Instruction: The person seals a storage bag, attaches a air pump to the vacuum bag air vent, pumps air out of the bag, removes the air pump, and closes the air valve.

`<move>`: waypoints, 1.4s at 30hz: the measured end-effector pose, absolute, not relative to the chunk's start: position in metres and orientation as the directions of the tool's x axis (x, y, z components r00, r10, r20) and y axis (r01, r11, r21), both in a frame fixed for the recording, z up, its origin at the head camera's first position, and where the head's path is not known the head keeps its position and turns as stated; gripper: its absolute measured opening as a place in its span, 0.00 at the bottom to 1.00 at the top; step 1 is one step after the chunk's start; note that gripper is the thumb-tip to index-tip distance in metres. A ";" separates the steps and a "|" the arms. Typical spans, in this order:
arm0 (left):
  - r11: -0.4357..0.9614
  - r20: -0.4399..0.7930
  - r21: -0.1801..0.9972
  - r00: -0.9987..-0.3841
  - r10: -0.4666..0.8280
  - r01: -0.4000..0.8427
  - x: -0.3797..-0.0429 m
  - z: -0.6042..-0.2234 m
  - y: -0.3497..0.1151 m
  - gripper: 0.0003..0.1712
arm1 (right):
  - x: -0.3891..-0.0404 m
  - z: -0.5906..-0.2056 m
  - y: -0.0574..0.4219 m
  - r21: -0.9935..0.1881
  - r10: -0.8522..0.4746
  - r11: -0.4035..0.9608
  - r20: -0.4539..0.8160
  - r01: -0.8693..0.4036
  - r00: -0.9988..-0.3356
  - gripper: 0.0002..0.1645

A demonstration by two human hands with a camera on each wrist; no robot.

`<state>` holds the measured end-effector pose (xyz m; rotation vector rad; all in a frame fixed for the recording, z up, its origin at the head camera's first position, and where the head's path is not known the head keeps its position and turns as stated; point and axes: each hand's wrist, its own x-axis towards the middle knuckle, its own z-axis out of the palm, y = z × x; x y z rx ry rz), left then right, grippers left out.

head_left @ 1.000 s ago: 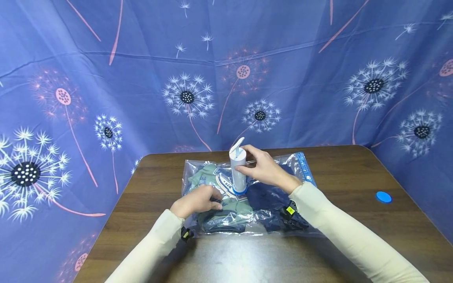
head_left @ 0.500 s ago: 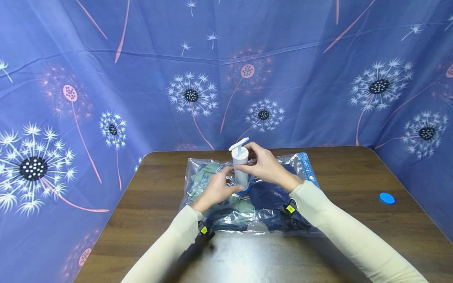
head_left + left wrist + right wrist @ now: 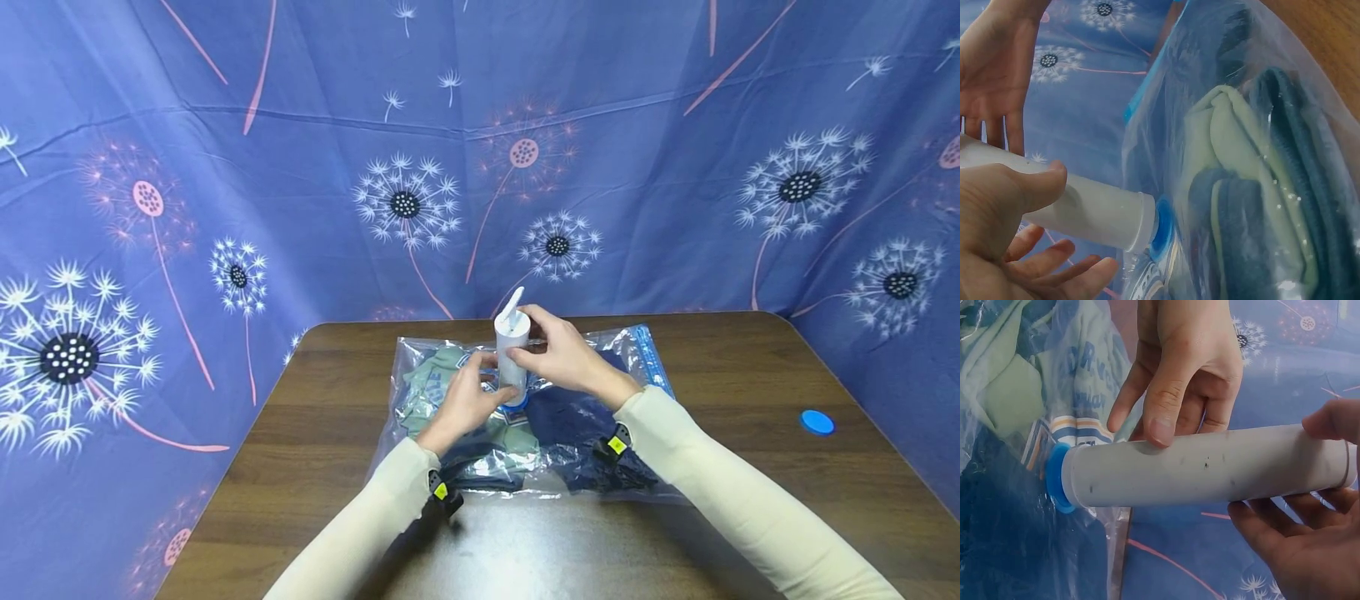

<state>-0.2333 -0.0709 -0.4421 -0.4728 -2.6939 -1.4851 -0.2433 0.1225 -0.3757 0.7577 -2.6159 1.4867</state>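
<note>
A white hand pump (image 3: 513, 354) with a raised T-shaped handle (image 3: 512, 306) stands upright on the blue valve (image 3: 1162, 229) of a clear vacuum storage bag (image 3: 540, 481). Through the plastic show a folded green garment (image 3: 431, 385) with printed lettering and dark blue clothing (image 3: 566, 417). My right hand (image 3: 566, 354) grips the upper barrel, thumb on one side and fingers on the other. Lower down, my left hand (image 3: 467, 398) holds the barrel loosely near its base, the thumb against it and the fingers around the far side. In the right wrist view, the barrel (image 3: 1210, 465) meets the blue valve ring.
A round blue cap (image 3: 817, 422) lies on the wooden table (image 3: 735, 367) at the right. The bag's blue zip edge (image 3: 654, 358) runs along its right end. Behind the table hangs a blue cloth (image 3: 637, 167) with dandelion prints.
My left hand has come up from the bag to the lower barrel of the pump. The pump has shifted slightly right, and its handle has turned. My right hand keeps its hold.
</note>
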 end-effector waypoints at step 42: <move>0.547 0.202 0.794 -0.964 0.172 0.264 -0.244 -0.446 -0.064 0.32 | -0.247 -0.374 0.121 -0.798 -0.515 0.231 0.385 -0.557 -0.765 0.27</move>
